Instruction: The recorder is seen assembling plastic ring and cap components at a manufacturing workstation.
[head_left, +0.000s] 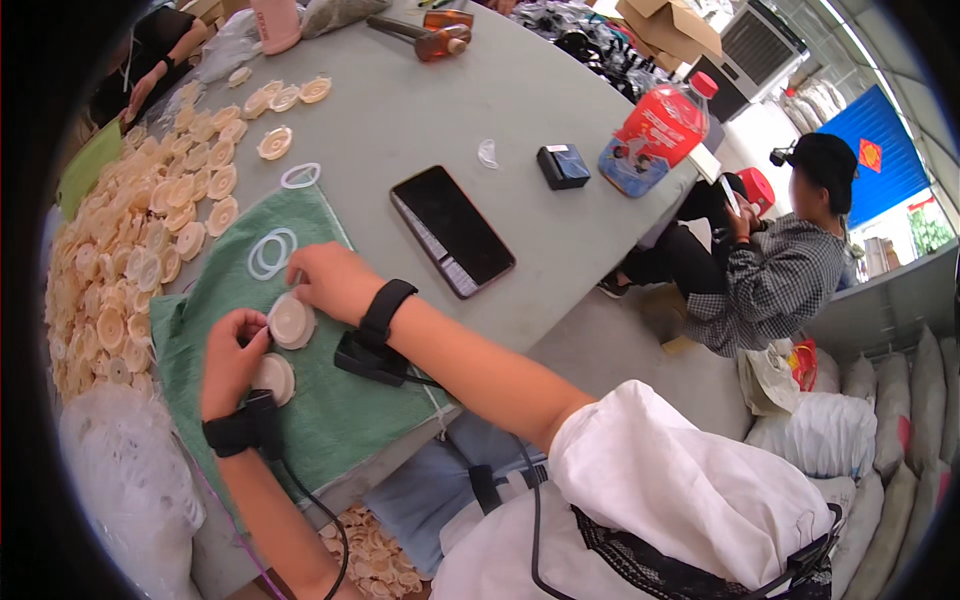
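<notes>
1. Both hands, left hand [232,352] and right hand [330,280], grip one cream plastic disc [292,321] over the green towel [330,400] on the tabletop [420,110].
2. Assembly step apparently underway; next move likely needs a clear ring [270,252] nearby.

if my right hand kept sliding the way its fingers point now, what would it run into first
The right hand points up-left across the green towel. First in line are probably the clear plastic rings lying just beyond its fingertips, then the cream round caps. Height above the towel is unclear.
</notes>
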